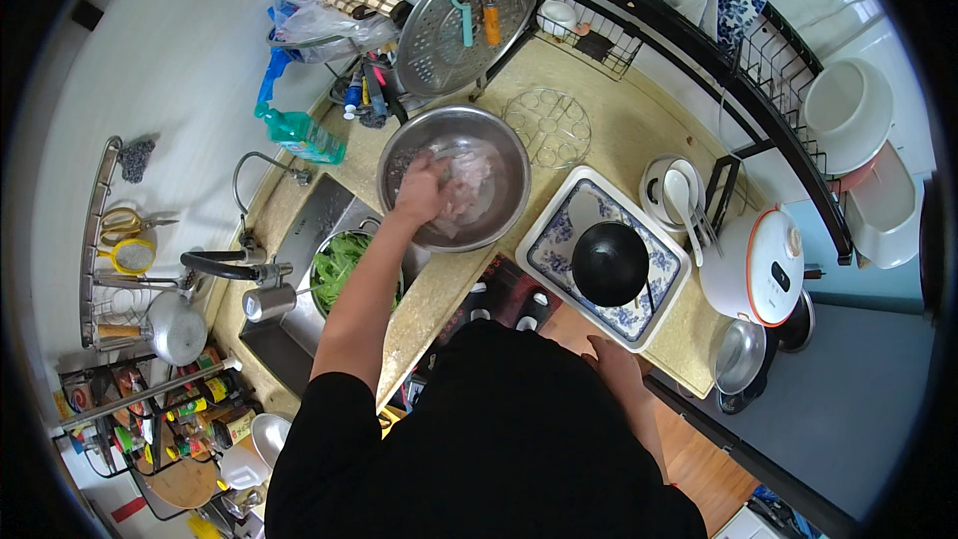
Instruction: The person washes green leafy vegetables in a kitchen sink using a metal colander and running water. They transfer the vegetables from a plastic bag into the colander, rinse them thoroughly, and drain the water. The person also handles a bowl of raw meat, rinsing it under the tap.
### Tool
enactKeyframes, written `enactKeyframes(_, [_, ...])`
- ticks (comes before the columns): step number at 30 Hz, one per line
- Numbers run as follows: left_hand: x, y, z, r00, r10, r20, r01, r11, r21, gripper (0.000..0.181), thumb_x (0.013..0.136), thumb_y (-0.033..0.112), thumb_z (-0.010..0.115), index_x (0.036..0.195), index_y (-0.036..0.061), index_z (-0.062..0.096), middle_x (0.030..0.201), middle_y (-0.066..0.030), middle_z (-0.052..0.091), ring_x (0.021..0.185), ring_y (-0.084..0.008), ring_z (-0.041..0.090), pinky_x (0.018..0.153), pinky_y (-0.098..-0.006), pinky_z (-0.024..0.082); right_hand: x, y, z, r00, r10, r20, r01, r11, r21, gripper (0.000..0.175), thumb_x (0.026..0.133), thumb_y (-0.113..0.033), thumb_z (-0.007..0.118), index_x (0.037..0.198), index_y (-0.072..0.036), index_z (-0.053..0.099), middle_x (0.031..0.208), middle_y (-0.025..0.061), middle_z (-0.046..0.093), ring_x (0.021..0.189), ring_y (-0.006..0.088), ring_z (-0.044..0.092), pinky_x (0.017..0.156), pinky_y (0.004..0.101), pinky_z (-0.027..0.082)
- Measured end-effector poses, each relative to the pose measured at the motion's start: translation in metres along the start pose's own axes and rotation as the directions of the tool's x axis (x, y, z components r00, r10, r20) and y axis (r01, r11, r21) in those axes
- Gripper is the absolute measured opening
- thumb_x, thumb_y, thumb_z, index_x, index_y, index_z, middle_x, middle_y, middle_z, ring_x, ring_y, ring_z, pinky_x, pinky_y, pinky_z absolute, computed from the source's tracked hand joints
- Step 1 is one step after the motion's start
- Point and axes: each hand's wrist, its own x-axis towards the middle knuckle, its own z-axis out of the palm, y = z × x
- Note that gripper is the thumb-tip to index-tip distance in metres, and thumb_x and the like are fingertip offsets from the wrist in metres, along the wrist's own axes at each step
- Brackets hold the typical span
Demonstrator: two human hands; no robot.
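My left hand (420,191) reaches into a stainless steel bowl (516,165) on the counter. Its fingers touch pale pink pieces, seemingly raw meat (468,183), in what looks like water; whether they grip any cannot be told. My right hand (610,363) hangs beside my body near the counter's front edge, with no held object visible. A white tray (528,239) with a blue floral base stands to the right of the bowl and holds a small black bowl (610,263). Leafy greens (337,266) lie in a metal container in the sink, below my left forearm.
The sink (277,340) and its faucet (217,263) are at the left. A round wire rack (548,127) lies behind the tray. A white rice cooker (737,269) and a ladle (679,198) in a holder stand right. A black shelf (673,11) arches over the back.
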Motion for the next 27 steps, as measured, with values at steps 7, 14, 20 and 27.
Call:
enactKeyframes(7, [0.031, 0.027, 0.034, 0.972, -0.026, 0.234, -0.011, 0.987, 0.159, 0.07, 0.09, 0.035, 0.069, 0.15, 0.0104, 0.045, 0.144, -0.03, 0.05, 0.131, -0.0449, 0.051, 0.111, -0.0465, 0.042, 0.012, -0.03, -0.04, 0.988, -0.084, -0.13, 0.097, 0.991, 0.096, 0.03, 0.091, -0.022, 0.069, 0.117, -0.006, 0.065, 0.094, 0.0191, 0.07, 0.089, 0.0395, 0.068, 0.078, 0.0483, 0.055])
enactKeyframes(14, [0.035, 0.028, 0.011, 0.941, -0.242, 0.234, 0.305, 0.909, -0.286, 0.042, 0.101, 0.035, 0.06, 0.129, 0.0028, 0.063, 0.109, -0.0278, 0.07, 0.103, -0.0432, 0.067, 0.091, -0.0454, 0.053, 0.152, -0.089, -0.068, 0.875, -0.388, -0.289, 0.425, 0.902, 0.075, 0.023, 0.089, -0.02, 0.069, 0.106, -0.006, 0.07, 0.091, 0.0185, 0.069, 0.084, 0.0395, 0.068, 0.073, 0.0486, 0.056])
enactKeyframes(20, [0.025, 0.009, 0.016, 0.921, -0.281, 0.268, 0.384, 0.549, -0.743, 0.027, 0.105, 0.011, 0.052, 0.129, 0.0011, 0.062, 0.106, -0.0083, 0.073, 0.094, -0.013, 0.07, 0.078, -0.0294, 0.058, 0.316, -0.151, -0.042, 0.785, -0.287, -0.549, 0.469, 0.854, 0.224, 0.047, 0.089, -0.028, 0.077, 0.124, -0.001, 0.063, 0.109, 0.0182, 0.072, 0.098, 0.0328, 0.071, 0.086, 0.0398, 0.056])
enactKeyframes(27, [0.001, 0.01, 0.015, 0.896, -0.385, 0.22, 0.336, 0.264, -0.904, 0.017, 0.104, 0.009, 0.058, 0.116, 0.0026, 0.068, 0.095, -0.0067, 0.073, 0.08, -0.0126, 0.068, 0.067, -0.0282, 0.056, 0.373, -0.156, -0.002, 0.952, -0.306, 0.01, 0.174, 0.566, 0.806, 0.041, 0.083, -0.016, 0.083, 0.118, -0.002, 0.066, 0.108, 0.0082, 0.073, 0.096, 0.0153, 0.068, 0.084, 0.0315, 0.054])
